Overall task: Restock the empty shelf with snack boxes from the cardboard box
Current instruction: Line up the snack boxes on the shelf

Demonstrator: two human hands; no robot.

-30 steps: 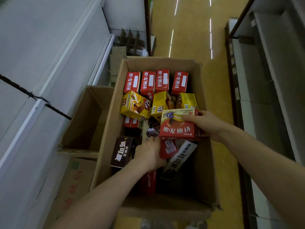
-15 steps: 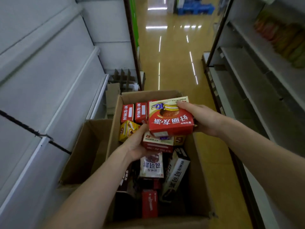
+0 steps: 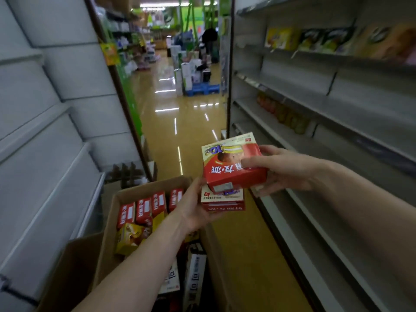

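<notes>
near left sits the cardboard box (image 3: 108, 233). over its right wall the left hand (image 3: 193, 210) cups the lower red box (image 3: 222, 201). just above, the right hand (image 3: 286, 172) pinches the upper red box (image 3: 234, 167), nearer the bare shelf (image 3: 337, 255) on the right.

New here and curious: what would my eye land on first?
Mid-picture, the right hand grips a red snack box just above a second red box held by the left hand. Lower left sits an open cardboard box of more snacks; mostly bare grey shelves run along the right.
</notes>
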